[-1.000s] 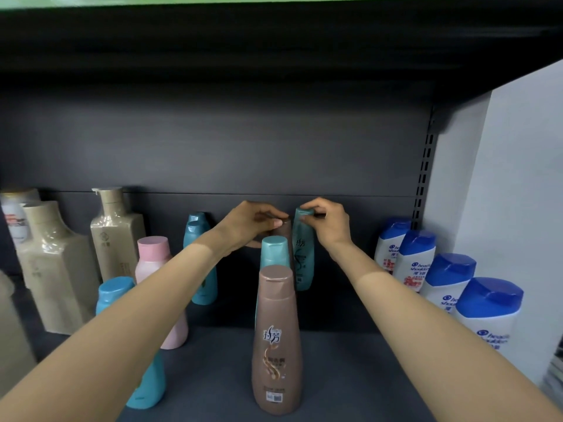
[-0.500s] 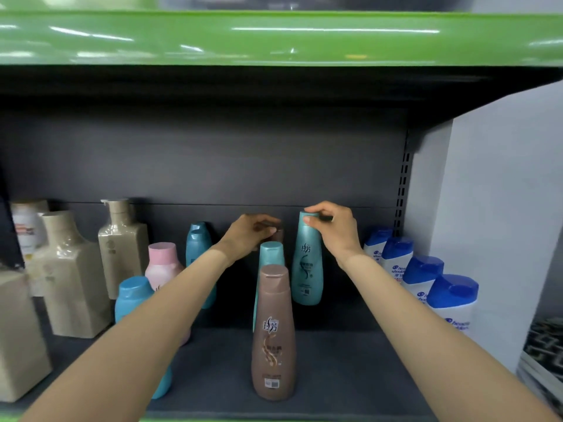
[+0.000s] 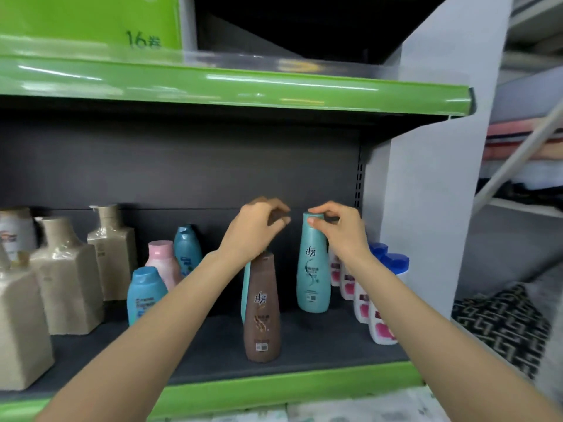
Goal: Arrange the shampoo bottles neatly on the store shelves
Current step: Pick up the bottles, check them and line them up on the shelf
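Note:
My right hand [image 3: 338,229] pinches the cap of a teal shampoo bottle [image 3: 313,269], which stands upright toward the back right of the dark shelf [image 3: 320,348]. My left hand [image 3: 257,229] is curled around a dark brown cap [image 3: 277,215]; the hand and the front bottles hide the rest of that bottle. A brown shampoo bottle [image 3: 262,309] stands at the front middle, below my left wrist. Just behind it, a second teal bottle [image 3: 245,292] shows only along its left edge.
Beige square bottles [image 3: 65,278] fill the left side, with a pink bottle [image 3: 161,263] and blue bottles [image 3: 146,295] beside them. White bottles with blue caps [image 3: 380,300] line the right, against a white side panel [image 3: 426,208]. A green-edged shelf [image 3: 231,86] hangs overhead.
My right hand has drawn the teal bottle forward and a little right, away from the back wall. My left hand has risen with the brown cap. The camera has pulled back and tilted up.

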### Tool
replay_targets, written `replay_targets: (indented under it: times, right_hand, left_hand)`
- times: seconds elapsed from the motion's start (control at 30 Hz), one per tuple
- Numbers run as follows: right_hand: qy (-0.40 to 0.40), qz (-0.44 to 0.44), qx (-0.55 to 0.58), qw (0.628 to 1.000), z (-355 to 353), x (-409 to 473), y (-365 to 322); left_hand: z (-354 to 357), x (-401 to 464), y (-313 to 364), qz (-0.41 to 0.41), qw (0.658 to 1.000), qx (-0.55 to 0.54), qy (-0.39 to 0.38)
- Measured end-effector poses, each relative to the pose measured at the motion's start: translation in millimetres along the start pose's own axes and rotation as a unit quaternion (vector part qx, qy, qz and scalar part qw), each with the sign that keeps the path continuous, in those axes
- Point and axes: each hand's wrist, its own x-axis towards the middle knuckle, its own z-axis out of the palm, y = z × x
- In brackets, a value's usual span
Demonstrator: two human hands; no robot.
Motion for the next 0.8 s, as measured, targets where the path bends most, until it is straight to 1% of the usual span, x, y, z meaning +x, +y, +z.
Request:
replay_targets:
  times: [0.1, 0.2, 0.33, 0.47, 0.63, 0.7, 0.8]
  right_hand:
    - [0.025, -0.003, -0.012, 1.000, -12, -29, -20]
    - [0.052, 0.013, -0.013, 0.998, -20, -60, -42]
    - [0.096, 0.070, 0.068, 0.991, -27, -106, -70]
    - [0.114, 0.133, 0.152, 0.973, -30, -159, -103]
    - [0.138, 0.151, 0.188, 0.961, -37, -200, -135]
    - [0.146, 0.156, 0.204, 0.955, -41, -213, -140]
    - [0.138, 0.171, 0.211, 0.952, -46, -230, -140]
  left_hand:
    - [-9, -20, 22, 0.019, 0.999, -0.045, -0.019]
    - [-17, -50, 44, 0.023, 0.994, -0.082, -0.064]
    - [-32, -95, 60, 0.024, 0.975, -0.164, -0.151]
    - [-55, -139, 67, 0.004, 0.950, -0.231, -0.210]
    - [-80, -183, 67, -0.017, 0.916, -0.266, -0.299]
    - [-86, -198, 67, -0.016, 0.909, -0.278, -0.311]
    - [-94, -214, 72, -0.010, 0.922, -0.255, -0.291]
